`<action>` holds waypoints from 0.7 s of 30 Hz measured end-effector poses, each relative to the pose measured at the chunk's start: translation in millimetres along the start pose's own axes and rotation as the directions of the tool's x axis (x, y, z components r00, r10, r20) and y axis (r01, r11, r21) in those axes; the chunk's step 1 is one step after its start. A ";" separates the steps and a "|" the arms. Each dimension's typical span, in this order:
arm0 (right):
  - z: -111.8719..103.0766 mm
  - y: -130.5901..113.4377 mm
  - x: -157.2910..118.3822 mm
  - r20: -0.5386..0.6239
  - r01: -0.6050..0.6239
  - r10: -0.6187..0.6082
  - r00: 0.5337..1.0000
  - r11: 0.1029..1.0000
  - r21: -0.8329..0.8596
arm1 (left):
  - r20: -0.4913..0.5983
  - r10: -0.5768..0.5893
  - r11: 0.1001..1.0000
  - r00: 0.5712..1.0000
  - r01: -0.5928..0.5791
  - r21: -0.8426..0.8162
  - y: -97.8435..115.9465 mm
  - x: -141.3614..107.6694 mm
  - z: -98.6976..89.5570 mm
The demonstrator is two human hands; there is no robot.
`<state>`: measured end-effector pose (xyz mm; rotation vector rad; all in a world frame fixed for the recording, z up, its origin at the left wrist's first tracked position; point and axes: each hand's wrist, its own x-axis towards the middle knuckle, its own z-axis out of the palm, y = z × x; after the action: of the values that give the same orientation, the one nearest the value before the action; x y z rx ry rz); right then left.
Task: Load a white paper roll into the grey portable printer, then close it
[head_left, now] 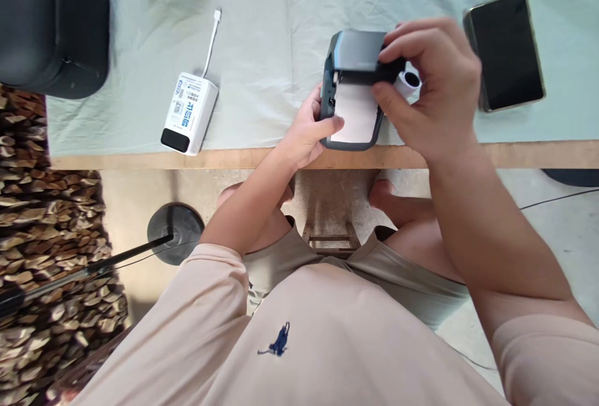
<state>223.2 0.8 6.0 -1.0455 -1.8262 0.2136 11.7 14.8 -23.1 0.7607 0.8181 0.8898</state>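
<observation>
A dark grey-blue portable label printer [353,145] is held at the table's front edge, its grey cover [359,50] raised at the far end. White paper [355,113] fills the space below the cover. My left hand [312,128] grips the printer's left side, its thumb over the white paper. With thumb and fingers bent, my right hand [437,75] pinches the black right-hand part of the raised cover. Just behind those fingers, a white paper roll [408,82] with a dark core lies partly hidden.
Left on the cloth-covered table [262,32] lies a white power bank [189,113] with a short white cable [211,41]. A dark phone [508,50] lies at right. Black cases [79,25] stand far left. Below are stacked firewood [56,256] and a stand's round base [175,231].
</observation>
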 end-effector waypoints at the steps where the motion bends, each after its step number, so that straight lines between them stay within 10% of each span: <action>1: 2.9 2.5 -2.7 0.027 0.000 0.001 1.000 1.000 -0.021 | 0.022 0.006 1.000 1.000 -0.006 -0.002 -0.5 0.3 -0.7; 8: 8.0 9.4 -19.0 0.054 -0.054 0.056 0.997 0.998 -0.032 | 0.103 0.022 0.998 0.994 -0.016 -0.059 -1.4 -1.6 -3.2; 21: 1.6 13.5 -9.9 -0.308 0.006 -0.007 0.952 1.000 -0.005 | 0.103 0.057 0.997 0.993 -0.052 -0.059 -3.7 -1.5 -2.9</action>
<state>230.9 2.3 -8.8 -1.0138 -1.5480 0.0385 10.0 12.5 -27.2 0.7771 0.6806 0.9103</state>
